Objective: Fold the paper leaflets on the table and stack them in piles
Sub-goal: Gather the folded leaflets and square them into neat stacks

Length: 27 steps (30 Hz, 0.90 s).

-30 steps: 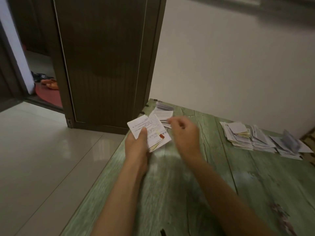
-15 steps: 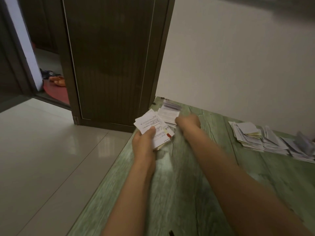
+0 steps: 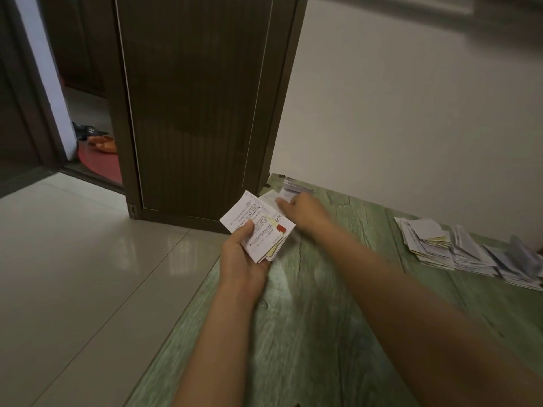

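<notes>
Leaflets: folded bundle [image 3: 258, 227] held in left hand [image 3: 239, 261] above left edge of green table [image 3: 323, 318]. Thumb pressed across top sheet, fingers [image 3: 264, 264] curled beneath bundle. Right hand [image 3: 307, 211] stretched to loose pile [image 3: 289, 190] at far table corner beside dark door [image 3: 199, 113]. Hand blurred, over pile's near edge; cannot tell whether fingers pinch sheet or lie flat. Overlapping stacks [image 3: 458, 254] lie in row well apart, along right side near wall [image 3: 411, 113].

Dim, warm indoor light; soft glare on the floor tiles [image 3: 180, 254] at left; right hand [image 3: 307, 214] blurred, probably by motion.
</notes>
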Each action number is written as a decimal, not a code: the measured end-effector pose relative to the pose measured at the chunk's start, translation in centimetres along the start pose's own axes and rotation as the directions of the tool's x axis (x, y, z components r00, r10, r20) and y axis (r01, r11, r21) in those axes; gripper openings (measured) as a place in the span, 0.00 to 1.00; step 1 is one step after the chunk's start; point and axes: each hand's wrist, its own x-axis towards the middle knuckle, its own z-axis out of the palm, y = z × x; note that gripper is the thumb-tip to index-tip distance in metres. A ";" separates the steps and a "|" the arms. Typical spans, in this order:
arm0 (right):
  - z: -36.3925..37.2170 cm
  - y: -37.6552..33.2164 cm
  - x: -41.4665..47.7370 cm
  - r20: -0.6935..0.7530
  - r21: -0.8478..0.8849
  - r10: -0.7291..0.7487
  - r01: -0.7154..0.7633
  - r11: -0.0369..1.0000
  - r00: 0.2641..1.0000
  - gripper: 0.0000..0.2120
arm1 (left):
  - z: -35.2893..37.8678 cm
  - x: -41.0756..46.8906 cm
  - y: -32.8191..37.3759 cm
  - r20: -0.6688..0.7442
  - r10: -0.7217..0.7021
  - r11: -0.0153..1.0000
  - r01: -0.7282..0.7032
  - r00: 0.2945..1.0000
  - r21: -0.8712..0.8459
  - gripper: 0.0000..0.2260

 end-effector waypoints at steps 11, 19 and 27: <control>-0.4 -1.3 1.5 0.160 0.140 0.274 -0.297 0.945 0.948 0.36 | -0.1 -0.7 0.6 0.003 0.033 0.999 -0.033 0.999 -0.014 0.08; -1.3 1.8 -3.1 0.136 0.529 0.210 -0.250 0.811 0.968 0.20 | 0.0 -0.6 0.3 -0.026 0.063 0.997 -0.064 0.998 -0.047 0.08; -3.4 1.3 -4.5 0.096 0.583 0.156 -0.183 0.791 0.983 0.15 | -0.2 -0.9 0.5 -0.009 0.035 0.998 -0.035 0.999 -0.054 0.08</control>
